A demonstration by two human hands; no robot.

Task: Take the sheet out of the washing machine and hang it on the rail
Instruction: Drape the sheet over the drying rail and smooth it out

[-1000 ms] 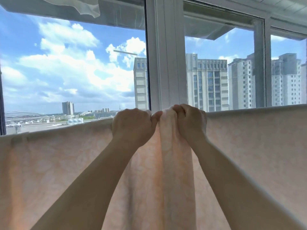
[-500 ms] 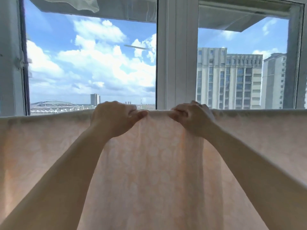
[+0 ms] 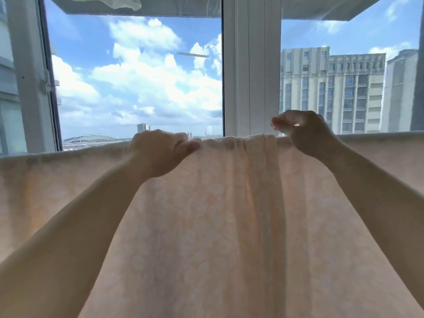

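A pale peach patterned sheet [image 3: 218,214] hangs draped across the whole view, and its top fold hides the rail. The cloth is bunched into pleats [image 3: 241,141] between my hands. My left hand [image 3: 160,152] grips the top fold, thumb on the near side and fingers over the far side. My right hand [image 3: 302,131] is at the fold further right. Its loosely curled fingertips are lifted just above the cloth and hold nothing that I can see.
A white window post [image 3: 251,65] stands directly behind the sheet, with glass panes on both sides. An open window frame [image 3: 32,76] is at the left. Another pale cloth [image 3: 124,2] hangs at the top edge. Tall buildings show outside.
My hands have moved apart along the top fold, spreading the bunched cloth. The right hand has let go of the fold and lifted slightly. The view has shifted to the left.
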